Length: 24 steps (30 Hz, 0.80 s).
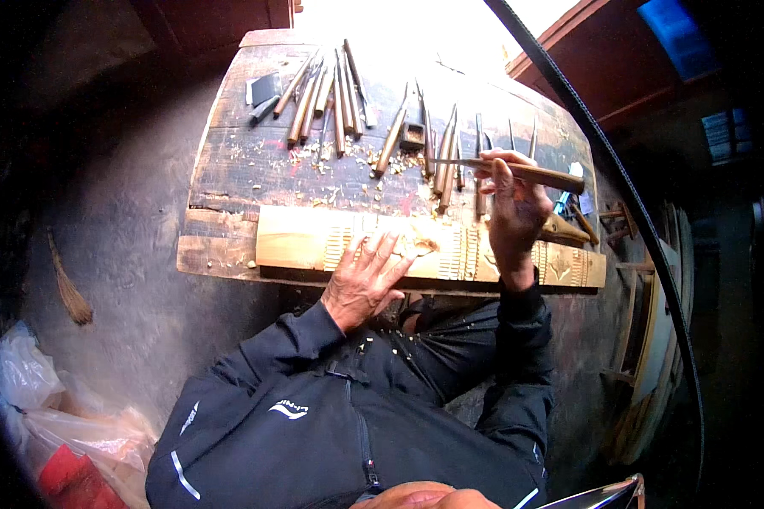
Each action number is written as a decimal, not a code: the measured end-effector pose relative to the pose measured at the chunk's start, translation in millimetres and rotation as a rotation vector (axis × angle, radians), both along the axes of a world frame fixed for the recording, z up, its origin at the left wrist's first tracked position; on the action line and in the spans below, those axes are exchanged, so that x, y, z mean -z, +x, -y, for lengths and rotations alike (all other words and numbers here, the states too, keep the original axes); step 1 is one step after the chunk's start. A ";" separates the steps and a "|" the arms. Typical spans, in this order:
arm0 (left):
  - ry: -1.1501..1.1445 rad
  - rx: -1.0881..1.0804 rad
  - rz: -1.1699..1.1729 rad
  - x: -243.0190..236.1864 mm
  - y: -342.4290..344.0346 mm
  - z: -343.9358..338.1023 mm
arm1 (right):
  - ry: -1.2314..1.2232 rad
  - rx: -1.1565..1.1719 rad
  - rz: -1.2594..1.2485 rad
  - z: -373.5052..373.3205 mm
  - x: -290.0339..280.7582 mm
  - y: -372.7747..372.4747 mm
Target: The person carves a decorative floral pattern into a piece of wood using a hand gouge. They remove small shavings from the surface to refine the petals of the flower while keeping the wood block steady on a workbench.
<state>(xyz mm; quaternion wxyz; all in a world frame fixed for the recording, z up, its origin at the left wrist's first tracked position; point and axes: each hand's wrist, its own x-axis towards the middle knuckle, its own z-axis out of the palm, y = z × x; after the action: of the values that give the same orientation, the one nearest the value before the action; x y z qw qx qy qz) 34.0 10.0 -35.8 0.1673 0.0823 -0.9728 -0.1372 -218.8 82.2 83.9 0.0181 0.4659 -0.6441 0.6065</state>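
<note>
A long pale wooden board (293, 242) with carved ridges and relief patterns lies along the near edge of the workbench. My left hand (361, 280) rests on it with fingers spread, next to a carved hollow. Raised above the board's right half, my right hand (518, 208) grips a carving chisel (552, 176) by its brown wooden handle. The thin metal blade points left, clear of the wood. Beyond the board lie several more chisels (348, 102) in a fanned group, and others (446, 165) nearer the middle.
Wood shavings (314, 161) are scattered over the worn workbench (221, 170). A small dark square box (412, 136) and a flat grey block (267, 87) sit among the tools. A wooden mallet-like piece (564, 227) lies at the right. A broom (68, 288) and plastic bags (25, 373) are on the left.
</note>
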 end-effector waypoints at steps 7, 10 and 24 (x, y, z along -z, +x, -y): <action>0.070 0.008 -0.098 -15.1 8.5 -3.6 | 0.067 0.084 -0.153 50.8 24.5 -33.5; 0.136 0.023 -0.165 1.2 8.3 6.8 | 0.115 0.136 -0.145 69.2 44.8 -41.9; 1.397 -0.255 -0.439 -42.7 69.6 65.1 | 0.133 -0.282 -0.955 78.4 35.3 10.9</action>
<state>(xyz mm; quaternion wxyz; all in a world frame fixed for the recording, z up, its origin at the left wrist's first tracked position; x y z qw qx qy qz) 103.6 -55.1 6.9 0.2811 0.2526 -0.5859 -0.7169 -207.9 3.9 48.6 0.1993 0.7741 -0.5318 0.2798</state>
